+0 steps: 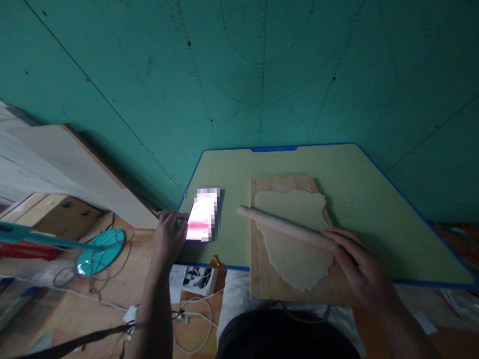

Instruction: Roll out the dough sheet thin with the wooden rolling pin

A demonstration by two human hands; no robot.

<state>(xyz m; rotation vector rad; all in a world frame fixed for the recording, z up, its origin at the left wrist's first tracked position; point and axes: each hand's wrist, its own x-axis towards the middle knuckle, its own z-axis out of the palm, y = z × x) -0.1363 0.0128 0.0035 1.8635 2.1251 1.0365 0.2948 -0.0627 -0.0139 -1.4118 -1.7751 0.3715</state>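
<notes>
A flat sheet of pale dough (300, 250) with ragged edges covers much of a wooden board (259, 273). Slantwise across the dough lies a thin wooden rolling pin (284, 225). My right hand (356, 264) grips the pin's right end, fingers and thumb around it. My left hand (171, 231) is at the table's left edge with its fingers curled, right beside a lit phone (203, 215) whose screen is blurred out. What the curled fingers hold, if anything, is hidden.
The board rests on a pale green table (369, 196) with a blue rim, its near end jutting past the front edge. A green wall (236, 85) stands behind. On the floor at left are a turquoise round base (102, 252), a cardboard box (60, 214) and loose cables (197, 327).
</notes>
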